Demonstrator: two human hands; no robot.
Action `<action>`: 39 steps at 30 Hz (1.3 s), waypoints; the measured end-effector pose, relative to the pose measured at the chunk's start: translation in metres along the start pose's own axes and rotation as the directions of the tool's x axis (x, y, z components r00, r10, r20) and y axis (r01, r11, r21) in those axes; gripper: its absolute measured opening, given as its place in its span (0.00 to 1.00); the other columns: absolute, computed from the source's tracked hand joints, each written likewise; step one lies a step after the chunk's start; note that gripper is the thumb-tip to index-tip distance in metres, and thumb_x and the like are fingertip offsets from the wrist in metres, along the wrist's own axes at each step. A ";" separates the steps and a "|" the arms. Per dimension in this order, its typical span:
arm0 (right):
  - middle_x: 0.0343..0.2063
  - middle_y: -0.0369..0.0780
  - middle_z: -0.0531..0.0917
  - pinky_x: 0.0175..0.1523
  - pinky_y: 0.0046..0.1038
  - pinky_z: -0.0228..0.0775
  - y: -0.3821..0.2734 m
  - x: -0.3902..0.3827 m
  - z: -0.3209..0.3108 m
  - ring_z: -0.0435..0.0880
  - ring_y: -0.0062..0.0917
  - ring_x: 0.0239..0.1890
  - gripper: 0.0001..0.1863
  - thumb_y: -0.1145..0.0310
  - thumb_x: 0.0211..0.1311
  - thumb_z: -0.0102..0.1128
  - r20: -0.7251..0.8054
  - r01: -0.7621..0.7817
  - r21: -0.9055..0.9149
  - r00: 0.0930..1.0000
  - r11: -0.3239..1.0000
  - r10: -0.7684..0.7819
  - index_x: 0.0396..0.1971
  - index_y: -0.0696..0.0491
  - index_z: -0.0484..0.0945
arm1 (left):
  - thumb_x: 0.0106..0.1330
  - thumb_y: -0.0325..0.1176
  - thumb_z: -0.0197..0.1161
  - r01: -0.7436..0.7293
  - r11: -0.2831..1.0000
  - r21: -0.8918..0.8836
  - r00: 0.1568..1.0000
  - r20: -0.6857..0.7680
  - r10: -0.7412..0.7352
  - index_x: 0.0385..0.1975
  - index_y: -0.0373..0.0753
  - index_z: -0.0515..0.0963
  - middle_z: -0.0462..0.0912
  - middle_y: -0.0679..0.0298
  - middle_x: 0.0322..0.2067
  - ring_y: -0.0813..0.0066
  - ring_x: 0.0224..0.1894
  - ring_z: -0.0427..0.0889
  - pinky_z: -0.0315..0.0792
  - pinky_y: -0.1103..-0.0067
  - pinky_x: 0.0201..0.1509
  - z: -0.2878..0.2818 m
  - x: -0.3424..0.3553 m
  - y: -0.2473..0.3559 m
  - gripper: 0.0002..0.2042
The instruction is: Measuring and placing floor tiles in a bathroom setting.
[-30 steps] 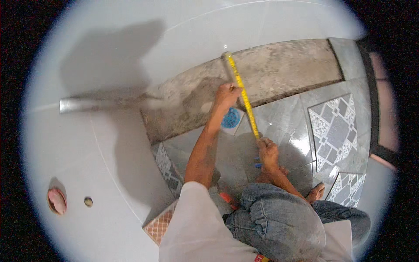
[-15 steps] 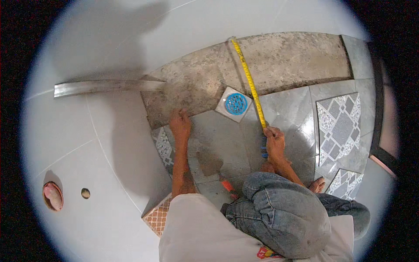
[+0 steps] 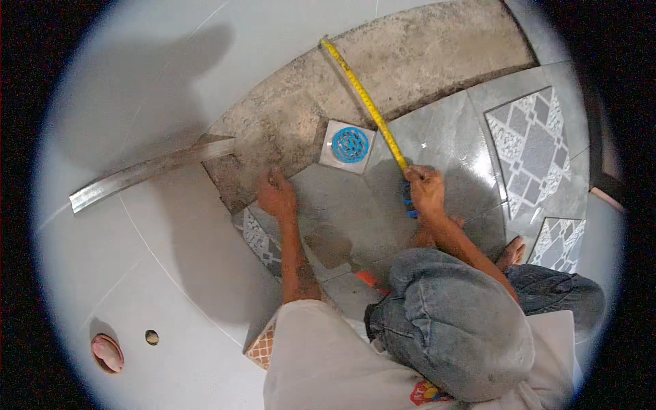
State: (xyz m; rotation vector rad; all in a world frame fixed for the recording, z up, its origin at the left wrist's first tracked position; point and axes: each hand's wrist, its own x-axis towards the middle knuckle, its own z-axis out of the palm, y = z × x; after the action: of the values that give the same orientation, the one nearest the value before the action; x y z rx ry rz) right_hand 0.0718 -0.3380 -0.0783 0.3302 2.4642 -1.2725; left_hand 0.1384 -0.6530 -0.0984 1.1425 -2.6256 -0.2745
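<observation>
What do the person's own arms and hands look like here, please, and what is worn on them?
Both forearms are bare, coming out from under a loose white top. The left hand and the right hand wear no gloves. No watch, ring or wristband can be made out, though the picture is too small to rule out something fine. The arms look lean, and the left forearm seems smudged with greyish dust.
</observation>
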 end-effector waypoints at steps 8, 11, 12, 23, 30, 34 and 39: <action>0.26 0.43 0.81 0.37 0.26 0.69 -0.024 0.005 -0.003 0.77 0.23 0.29 0.17 0.61 0.55 0.60 0.027 -0.153 -0.152 0.987 0.976 0.159 0.37 0.61 0.81 | 0.63 0.48 0.57 0.102 0.994 -0.028 0.994 0.033 -0.101 0.33 0.33 0.76 0.78 0.52 0.31 0.53 0.33 0.77 0.69 0.62 0.35 -0.004 0.000 0.003 0.20; 0.22 0.41 0.80 0.34 0.25 0.68 -0.009 0.011 -0.009 0.75 0.22 0.26 0.17 0.61 0.56 0.59 -0.022 -0.054 -0.099 0.998 0.994 0.052 0.37 0.60 0.82 | 0.63 0.48 0.57 0.060 0.997 -0.053 0.998 0.026 -0.059 0.32 0.32 0.75 0.78 0.51 0.31 0.52 0.34 0.77 0.68 0.62 0.35 0.007 -0.001 0.007 0.20; 0.22 0.41 0.80 0.34 0.25 0.68 -0.015 0.011 -0.011 0.75 0.22 0.26 0.17 0.61 0.56 0.59 -0.017 -0.069 -0.095 0.998 0.993 0.068 0.37 0.60 0.82 | 0.64 0.48 0.57 0.075 0.997 -0.018 0.997 0.012 -0.075 0.32 0.31 0.75 0.78 0.50 0.31 0.52 0.34 0.77 0.69 0.62 0.35 0.008 -0.001 0.005 0.21; 0.24 0.39 0.80 0.37 0.24 0.67 -0.038 0.014 -0.019 0.75 0.22 0.27 0.16 0.61 0.56 0.60 0.175 -0.348 -0.020 0.922 0.937 0.346 0.38 0.56 0.82 | 0.64 0.50 0.55 0.032 0.998 -0.056 0.998 -0.049 -0.035 0.35 0.32 0.76 0.79 0.51 0.31 0.53 0.33 0.79 0.70 0.63 0.34 0.002 0.000 0.009 0.22; 0.22 0.47 0.81 0.36 0.34 0.70 -0.035 0.007 -0.011 0.78 0.38 0.27 0.15 0.61 0.56 0.57 0.018 -0.119 -0.135 0.992 0.984 0.123 0.34 0.56 0.83 | 0.65 0.46 0.56 0.026 0.994 -0.110 0.999 -0.040 -0.031 0.34 0.32 0.77 0.80 0.52 0.30 0.55 0.29 0.79 0.71 0.66 0.31 0.001 0.002 0.015 0.19; 0.33 0.47 0.79 0.48 0.31 0.67 -0.036 0.004 -0.011 0.77 0.36 0.41 0.17 0.59 0.55 0.60 -0.008 -0.151 -0.203 0.988 0.968 0.152 0.38 0.56 0.82 | 0.66 0.46 0.56 -0.051 0.996 -0.075 0.996 -0.072 0.045 0.33 0.32 0.77 0.80 0.51 0.30 0.55 0.29 0.79 0.71 0.66 0.31 0.004 -0.001 0.012 0.19; 0.33 0.48 0.78 0.49 0.32 0.66 -0.044 0.007 -0.014 0.76 0.37 0.41 0.16 0.60 0.55 0.60 0.000 -0.218 -0.221 0.975 0.951 0.224 0.38 0.56 0.82 | 0.65 0.47 0.56 0.010 1.000 0.002 0.999 -0.038 -0.010 0.32 0.31 0.77 0.79 0.49 0.31 0.52 0.28 0.77 0.70 0.64 0.32 0.001 0.001 0.011 0.20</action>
State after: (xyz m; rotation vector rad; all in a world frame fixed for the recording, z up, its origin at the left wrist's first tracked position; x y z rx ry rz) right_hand 0.0471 -0.3509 -0.0409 0.5112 2.4355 -0.8982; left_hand 0.1298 -0.6466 -0.0964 1.1504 -2.5886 -0.2498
